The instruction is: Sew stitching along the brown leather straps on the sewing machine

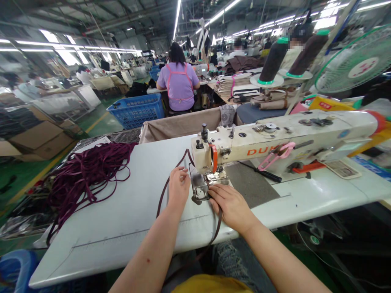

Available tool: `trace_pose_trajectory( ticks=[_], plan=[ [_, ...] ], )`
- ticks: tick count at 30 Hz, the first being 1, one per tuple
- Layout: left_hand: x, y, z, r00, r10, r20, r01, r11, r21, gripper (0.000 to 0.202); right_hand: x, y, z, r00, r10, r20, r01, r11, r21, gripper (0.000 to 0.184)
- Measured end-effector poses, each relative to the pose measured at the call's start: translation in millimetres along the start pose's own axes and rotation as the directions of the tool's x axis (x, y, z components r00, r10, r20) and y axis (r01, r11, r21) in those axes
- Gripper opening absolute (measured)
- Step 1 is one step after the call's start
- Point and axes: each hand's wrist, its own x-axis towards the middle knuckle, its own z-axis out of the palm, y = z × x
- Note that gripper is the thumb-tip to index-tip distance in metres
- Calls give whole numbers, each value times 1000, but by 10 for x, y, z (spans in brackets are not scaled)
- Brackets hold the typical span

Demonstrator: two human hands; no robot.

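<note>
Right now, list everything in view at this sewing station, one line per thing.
sewing machine: one, white, middle of the table
table: one, pale grey, under the machine
strap: one, dark brown, looping from the machine's foot over the near table edge
strap pile: one heap, maroon, table's left end
snips: one, pink, on the machine's arm
thread cones: two, dark, on stands behind the machine
fan: one, green and white, far right
basket: one, blue, on the floor beyond the table
cardboard boxes: several, brown, far left
person: one, purple top, seated, back turned
left hand: one, beside the strap, left of the foot
right hand: one, lying on the strap before the foot
</note>
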Motion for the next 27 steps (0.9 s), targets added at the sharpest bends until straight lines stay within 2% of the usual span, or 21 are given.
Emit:
trace_pose_trajectory(
  ticks=[3,5,7,10,15,27],
  plan=[
    [3,8,-27,996,-86,25,89,991,-104,10,-2,4,3,1000,1,0,-1,1000,2,29],
    [11,47,-45,985,-162,56,171,958,-231,13,-3,8,3,1000,-1,-4,1,1000,1,29],
    [28,108,-71,967,-226,122,256,883,-394,14,-4,11,1,1000,-4,-2,4,1000,-1,29],
    [63,203,-140,948,-262,178,317,765,-561,13,-9,15,0,1000,-7,2,7,1000,0,30],
    [74,286,-331,941,-272,199,335,697,-633,10,-18,18,15,1000,-7,3,7,1000,-13,30],
    [-111,471,-804,917,-324,232,371,478,-796,8,-25,30,41,999,-29,-14,28,998,-47,28]
  ],
)
